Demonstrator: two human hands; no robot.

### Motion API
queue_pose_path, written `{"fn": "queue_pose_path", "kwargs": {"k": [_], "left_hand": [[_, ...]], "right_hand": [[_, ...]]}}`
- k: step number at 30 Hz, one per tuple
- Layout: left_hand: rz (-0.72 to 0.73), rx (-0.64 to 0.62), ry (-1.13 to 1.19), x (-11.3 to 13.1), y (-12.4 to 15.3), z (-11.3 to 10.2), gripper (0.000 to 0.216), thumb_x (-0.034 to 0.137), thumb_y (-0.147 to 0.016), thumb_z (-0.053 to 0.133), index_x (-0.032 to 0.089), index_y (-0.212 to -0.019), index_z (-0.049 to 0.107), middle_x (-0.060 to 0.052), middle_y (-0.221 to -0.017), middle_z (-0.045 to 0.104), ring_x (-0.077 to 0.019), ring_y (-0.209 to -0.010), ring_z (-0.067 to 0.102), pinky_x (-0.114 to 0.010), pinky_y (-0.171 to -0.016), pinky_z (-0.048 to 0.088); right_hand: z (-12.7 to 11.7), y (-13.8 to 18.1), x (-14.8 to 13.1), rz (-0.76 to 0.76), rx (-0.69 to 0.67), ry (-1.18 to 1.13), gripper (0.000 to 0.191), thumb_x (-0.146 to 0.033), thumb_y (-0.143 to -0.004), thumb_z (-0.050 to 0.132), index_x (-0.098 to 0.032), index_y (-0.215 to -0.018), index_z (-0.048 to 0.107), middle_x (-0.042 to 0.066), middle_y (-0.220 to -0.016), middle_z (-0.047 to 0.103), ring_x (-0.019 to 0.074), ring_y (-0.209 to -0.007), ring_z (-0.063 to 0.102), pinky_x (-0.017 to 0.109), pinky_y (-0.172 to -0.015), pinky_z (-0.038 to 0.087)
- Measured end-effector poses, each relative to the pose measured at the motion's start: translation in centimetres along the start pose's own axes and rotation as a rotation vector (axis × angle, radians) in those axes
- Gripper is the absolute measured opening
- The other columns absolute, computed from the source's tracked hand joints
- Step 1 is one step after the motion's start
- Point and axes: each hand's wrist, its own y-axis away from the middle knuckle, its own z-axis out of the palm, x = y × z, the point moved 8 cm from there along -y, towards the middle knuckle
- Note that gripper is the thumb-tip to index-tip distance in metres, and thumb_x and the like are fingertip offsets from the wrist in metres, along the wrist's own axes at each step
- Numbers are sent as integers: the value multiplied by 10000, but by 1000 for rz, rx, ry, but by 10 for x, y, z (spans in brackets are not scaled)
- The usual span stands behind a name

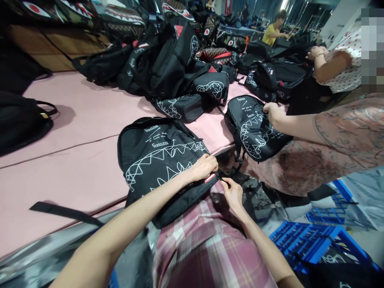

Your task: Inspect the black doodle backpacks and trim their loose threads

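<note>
A black backpack (pixel 141 152) with white scribbled lettering lies across the table edge and over my lap. On its lower right part, near a small red label (pixel 210 178), my left hand (pixel 205 167) is closed with curled fingers on the backpack's fabric. Just right of the label, my right hand (pixel 232 191) pinches something small and dark at the backpack's edge; what it is, I cannot make out. The two hands are a short way apart.
Beside me on the right, a co-worker's hand (pixel 273 114) holds a similar backpack (pixel 255 132). More backpacks (pixel 171 64) are heaped on the pink table (pixel 78 108). Blue plastic crates (pixel 309 240) stand on the floor at lower right. A loose black strap (pixel 63 211) hangs at the table's front.
</note>
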Motion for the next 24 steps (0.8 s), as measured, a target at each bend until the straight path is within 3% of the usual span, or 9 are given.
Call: {"fn": "queue_pose_path", "kwargs": {"k": [7, 10, 14, 17, 24], "left_hand": [[-6, -10, 4, 5, -3, 1, 109, 96, -781, 457, 161, -749, 538, -36, -802, 555, -169, -825, 487, -308, -783, 311], [-17, 11, 66, 3, -4, -4, 139, 138, -835, 438, 162, -763, 553, -27, -806, 573, -159, -841, 501, -294, -787, 312], [-1, -157, 139, -1, -6, 4, 253, 303, -897, 416, 195, -794, 622, -23, -857, 614, -156, -857, 524, -270, -730, 322], [-117, -209, 52, -10, -6, 12, 215, 400, -836, 519, 253, -919, 651, -40, -959, 615, -215, -946, 502, -306, -729, 306], [-134, -254, 6, -8, -12, 27, 153, 234, -786, 523, 193, -687, 632, -36, -822, 607, -209, -880, 508, -327, -726, 304]], "right_hand": [[0, 5, -8, -102, 89, -46, 262, -366, -826, 483, -229, -935, 677, 24, -929, 706, 196, -842, 643, 291, -763, 452], [-1, 5, 4, -27, 92, -130, 262, -373, -823, 479, -228, -910, 679, 22, -901, 709, 193, -809, 641, 289, -742, 456], [0, 5, 26, 96, 16, -293, 237, -367, -772, 543, -218, -902, 674, 24, -904, 707, 200, -819, 640, 304, -765, 470], [5, 6, 35, 161, -34, -397, 267, -366, -733, 583, -193, -920, 663, 44, -911, 704, 210, -835, 643, 320, -769, 483], [14, 7, 22, 130, -60, -289, 284, -435, -721, 582, -210, -871, 669, 39, -843, 711, 218, -782, 651, 317, -683, 495]]}}
